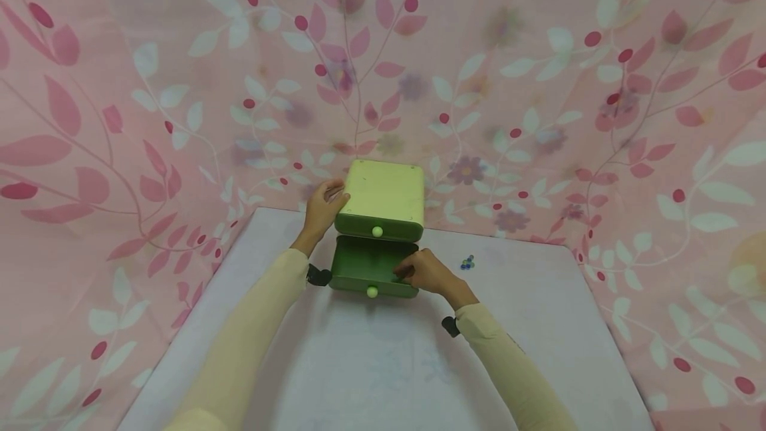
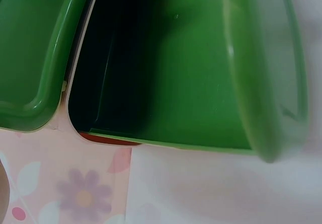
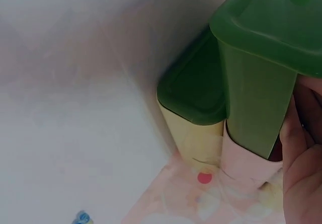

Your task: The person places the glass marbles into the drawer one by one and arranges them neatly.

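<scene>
A small two-drawer cabinet has a pale yellow-green upper box (image 1: pixel 385 188) and a green lower drawer (image 1: pixel 359 261) pulled out; its upper drawer (image 1: pixel 397 229) is closed. Against the cabinet's upper left side rests my left hand (image 1: pixel 322 208), thumb at the top edge. My right hand (image 1: pixel 429 271) is at the lower drawer's right wall, fingers bent down over the rim; whether they hold something is hidden. In the right wrist view, that hand (image 3: pixel 307 158) shows beside the drawer wall (image 3: pixel 259 98). The visible drawer floor (image 2: pixel 196 83) is bare in the left wrist view.
Several small blue and green glass marbles (image 1: pixel 467 263) lie on the white tabletop (image 1: pixel 383 364), right of the cabinet. A pink floral cloth (image 1: pixel 383 72) hangs behind and at both sides. The pink lower casing (image 3: pixel 246 158) of the cabinet stands near the cloth.
</scene>
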A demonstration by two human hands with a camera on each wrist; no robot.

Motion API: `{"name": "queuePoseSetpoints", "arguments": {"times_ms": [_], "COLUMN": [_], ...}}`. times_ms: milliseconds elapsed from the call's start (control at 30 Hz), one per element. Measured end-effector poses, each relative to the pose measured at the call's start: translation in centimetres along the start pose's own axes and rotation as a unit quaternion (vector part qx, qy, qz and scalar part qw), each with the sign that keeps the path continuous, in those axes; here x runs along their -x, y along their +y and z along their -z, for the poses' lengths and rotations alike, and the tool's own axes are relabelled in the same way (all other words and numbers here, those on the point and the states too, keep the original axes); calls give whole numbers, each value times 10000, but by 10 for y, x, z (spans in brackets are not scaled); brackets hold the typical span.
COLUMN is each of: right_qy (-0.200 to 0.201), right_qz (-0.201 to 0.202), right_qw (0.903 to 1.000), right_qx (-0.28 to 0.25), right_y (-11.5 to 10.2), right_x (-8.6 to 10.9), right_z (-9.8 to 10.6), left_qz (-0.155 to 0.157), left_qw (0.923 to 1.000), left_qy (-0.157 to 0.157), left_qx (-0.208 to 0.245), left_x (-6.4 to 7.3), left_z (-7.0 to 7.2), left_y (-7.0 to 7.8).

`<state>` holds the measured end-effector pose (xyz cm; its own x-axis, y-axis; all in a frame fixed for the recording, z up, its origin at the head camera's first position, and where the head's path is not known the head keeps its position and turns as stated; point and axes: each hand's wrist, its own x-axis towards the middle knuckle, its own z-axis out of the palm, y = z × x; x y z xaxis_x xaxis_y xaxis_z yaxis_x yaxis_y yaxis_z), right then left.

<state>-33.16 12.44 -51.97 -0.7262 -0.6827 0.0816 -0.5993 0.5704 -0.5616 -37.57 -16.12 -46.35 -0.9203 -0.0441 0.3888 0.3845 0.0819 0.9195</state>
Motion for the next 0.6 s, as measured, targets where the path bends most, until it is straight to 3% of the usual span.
{"name": "queuePoseSetpoints", "arguments": {"times_ms": [600], "right_qy": [725], "right_qz": [95], "right_qw": [9969], "right_qx": [-304], "right_y": [5], "right_x": [5], "right_z": [-2], "left_qz": [-56], "left_qw": [9999], "left_qy": [-48], "left_qx": [99], "left_x": [1], "left_z": [1], "left_y": [-1]}}
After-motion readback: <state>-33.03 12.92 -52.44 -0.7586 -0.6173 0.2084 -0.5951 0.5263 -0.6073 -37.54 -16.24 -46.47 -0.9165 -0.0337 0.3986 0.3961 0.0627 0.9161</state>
